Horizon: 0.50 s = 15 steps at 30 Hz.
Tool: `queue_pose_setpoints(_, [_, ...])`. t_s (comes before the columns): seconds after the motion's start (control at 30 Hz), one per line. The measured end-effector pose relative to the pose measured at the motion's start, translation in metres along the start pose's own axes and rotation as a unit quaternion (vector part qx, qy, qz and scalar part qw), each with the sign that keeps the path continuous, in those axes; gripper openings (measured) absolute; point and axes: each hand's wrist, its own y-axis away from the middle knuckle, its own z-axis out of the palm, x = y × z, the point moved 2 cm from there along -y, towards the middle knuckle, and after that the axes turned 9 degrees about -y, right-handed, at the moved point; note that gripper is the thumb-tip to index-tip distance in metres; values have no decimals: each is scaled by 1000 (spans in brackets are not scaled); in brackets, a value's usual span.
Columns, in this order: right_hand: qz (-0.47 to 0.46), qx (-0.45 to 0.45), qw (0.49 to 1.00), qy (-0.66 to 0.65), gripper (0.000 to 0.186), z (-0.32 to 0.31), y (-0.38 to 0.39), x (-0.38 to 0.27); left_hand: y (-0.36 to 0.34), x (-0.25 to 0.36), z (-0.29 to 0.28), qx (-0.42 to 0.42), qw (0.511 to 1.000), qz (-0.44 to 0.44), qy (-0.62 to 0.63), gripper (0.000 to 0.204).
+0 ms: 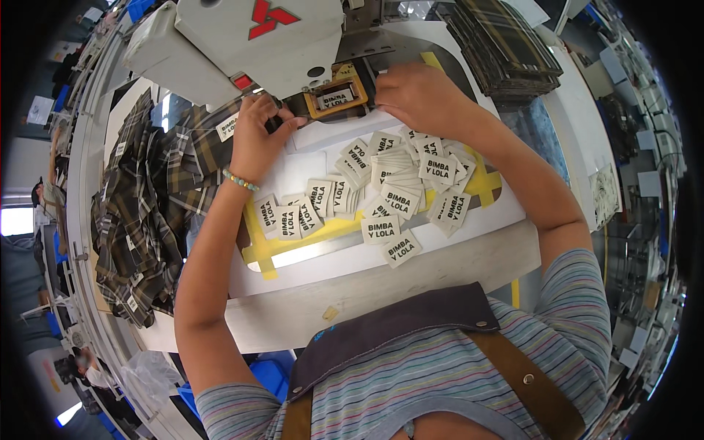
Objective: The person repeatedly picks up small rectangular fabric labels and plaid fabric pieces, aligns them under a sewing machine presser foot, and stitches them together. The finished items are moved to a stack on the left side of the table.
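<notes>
Head view: the white, smooth-cased machine (271,51) is cut off at the top of the frame, hiding much of what lies beneath it. Below it, upper middle, a pale square label (336,98) sits inside a rigid yellow frame (336,112). The left hand (265,121) bends its fingers at the frame's left, the right hand (416,95) at its right; fingertips are partly hidden, so I cannot tell how closed either grip is or what it holds. Flat labels (400,199) overlap mid-frame on the counter (411,273); creased plaid cloth (139,213) bunches at left.
</notes>
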Motion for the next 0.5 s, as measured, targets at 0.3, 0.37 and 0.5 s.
queue_pose_setpoints(0.3, [-56,81,995,-30,17,-22,14,-41,34,7,-74,60,970,140,-189,23])
queue_pose_setpoints(0.37, [-36,79,995,-40,21,-25,18,-41,48,-12,-95,70,952,127,-271,21])
queue_pose_setpoints(0.5, [-41,71,995,-49,18,-25,19,-39,92,-67,-119,45,947,34,-317,18])
